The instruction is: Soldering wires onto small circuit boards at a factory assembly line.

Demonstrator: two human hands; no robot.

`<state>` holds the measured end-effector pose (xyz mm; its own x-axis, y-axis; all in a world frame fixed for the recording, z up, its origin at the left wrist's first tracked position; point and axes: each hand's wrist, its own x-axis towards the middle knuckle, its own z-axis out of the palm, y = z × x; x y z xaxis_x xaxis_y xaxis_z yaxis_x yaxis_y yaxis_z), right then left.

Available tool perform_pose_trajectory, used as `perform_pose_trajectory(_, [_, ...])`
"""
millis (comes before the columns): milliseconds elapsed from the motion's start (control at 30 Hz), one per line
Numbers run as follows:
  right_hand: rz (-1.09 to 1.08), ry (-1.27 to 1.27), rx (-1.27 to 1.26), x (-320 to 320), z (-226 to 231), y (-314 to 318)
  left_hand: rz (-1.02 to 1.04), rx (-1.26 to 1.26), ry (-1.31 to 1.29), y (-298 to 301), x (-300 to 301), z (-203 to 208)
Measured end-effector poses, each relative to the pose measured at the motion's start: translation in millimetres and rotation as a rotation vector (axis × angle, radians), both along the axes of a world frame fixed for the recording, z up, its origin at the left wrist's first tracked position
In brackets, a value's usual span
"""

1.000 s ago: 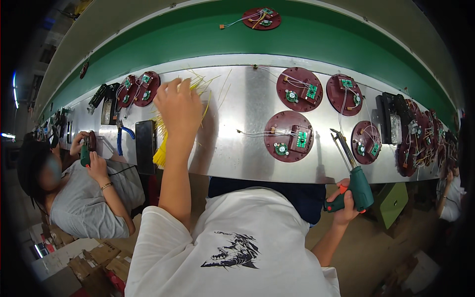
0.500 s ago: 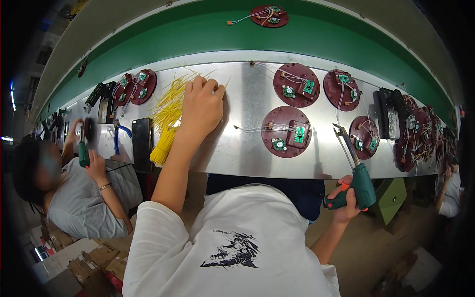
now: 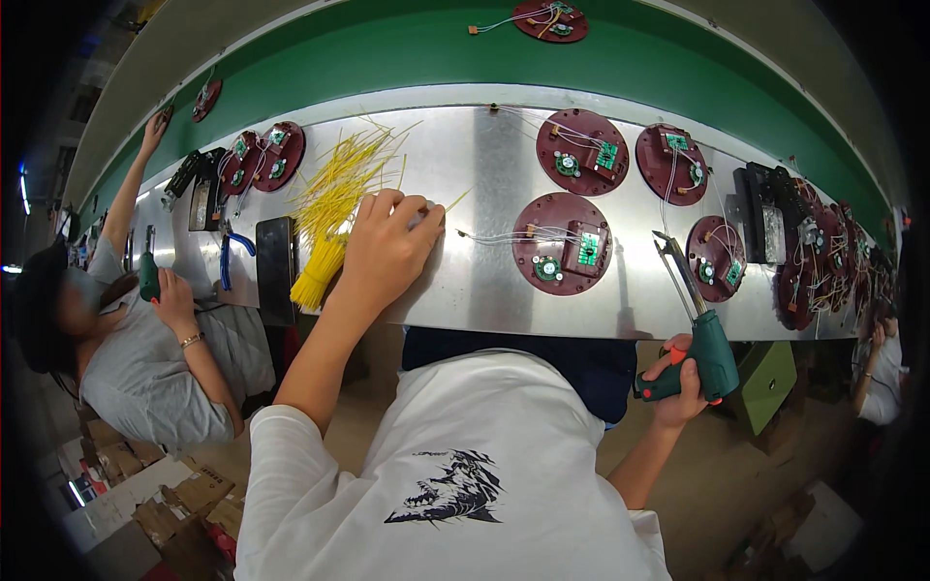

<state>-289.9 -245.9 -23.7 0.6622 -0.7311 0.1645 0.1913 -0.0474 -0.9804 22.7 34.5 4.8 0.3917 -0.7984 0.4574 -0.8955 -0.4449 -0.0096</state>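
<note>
My left hand (image 3: 392, 247) has its fingers closed in a pinch over the metal bench, with a thin yellow wire (image 3: 457, 199) sticking out past the fingertips. Beside it lies a loose bundle of yellow wires (image 3: 334, 194), gathered tightly at its near end. My right hand (image 3: 683, 378) grips a green soldering gun (image 3: 714, 360) with a red trigger, its long tip pointing up over the bench edge. Nearest that tip is a dark red disc (image 3: 715, 271) carrying small green boards. Another such disc (image 3: 552, 218), with white leads trailing left, lies between my hands.
More discs (image 3: 581, 152) lie farther back, and several crowd the right end (image 3: 809, 261). Blue-handled pliers (image 3: 232, 254) and a black tray (image 3: 277, 269) sit left of the wires. A co-worker (image 3: 174, 339) at left holds another soldering gun (image 3: 148, 276) and reaches toward the green ledge.
My left hand has drawn back toward me, with the yellow wire showing beyond its fingers. My right hand and soldering gun stay nearly still. The co-worker's arm has reached up to the ledge.
</note>
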Motion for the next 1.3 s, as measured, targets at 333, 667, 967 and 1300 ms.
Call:
perform_pose_trajectory(333, [0.009,-0.048,-0.019,3,-6,-1,0.016,-0.139,0.196,-21,13,-21])
perform_pose_trajectory(667, [-0.034,-0.031,0.007,3,0,-6,-0.073,-0.127,0.179,-22,8,-20])
perform_pose_trajectory(967, [-0.026,0.025,0.014,-3,-1,-10,-0.051,0.020,0.170,7,-31,-3])
perform_pose_trajectory(1300, [-0.012,0.032,0.009,7,10,-1,-0.205,-0.142,0.223,40,-78,-23])
